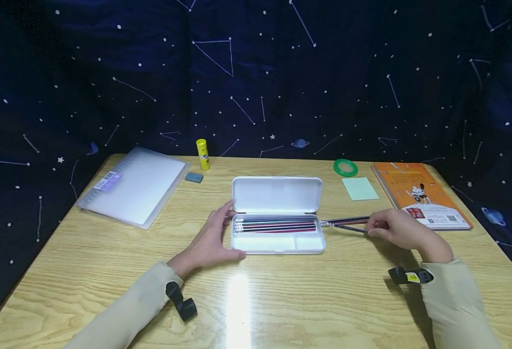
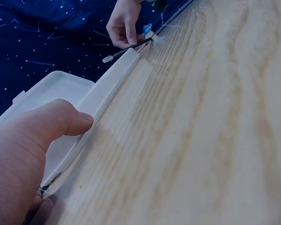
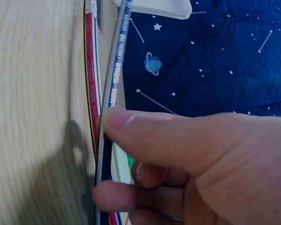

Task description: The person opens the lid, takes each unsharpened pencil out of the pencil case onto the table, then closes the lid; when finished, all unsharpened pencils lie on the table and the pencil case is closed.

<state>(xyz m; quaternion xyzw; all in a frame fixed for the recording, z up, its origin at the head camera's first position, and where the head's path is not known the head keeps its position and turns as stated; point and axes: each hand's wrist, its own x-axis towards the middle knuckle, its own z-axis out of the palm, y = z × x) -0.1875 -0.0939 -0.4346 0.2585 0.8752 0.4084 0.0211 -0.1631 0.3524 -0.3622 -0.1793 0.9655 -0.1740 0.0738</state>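
A white pencil case (image 1: pixel 264 245) lies with its lid (image 1: pixel 277 195) raised; several pencils (image 1: pixel 278 226) fill its long back compartment, while the two front compartments are bare. Spanning the case's left end, my left hand (image 1: pixel 212 237) grips it, thumb on the front edge and fingers at the back corner. To the right of the case, my right hand (image 1: pixel 395 228) pinches a dark blue pencil (image 3: pixel 116 70) between thumb and fingers, its eraser end pointing toward the case. A red striped pencil (image 3: pixel 90 61) lies beside it on the table, partly hidden by the hand.
An orange book (image 1: pixel 413 184), light green sticky notes (image 1: pixel 360 188) and green tape (image 1: pixel 345 167) lie at the back right. At the back left are a clear binder (image 1: pixel 147 184), a blue-grey eraser (image 1: pixel 194 177) and an upright yellow glue stick (image 1: pixel 203 155). A starry cloth hangs behind.
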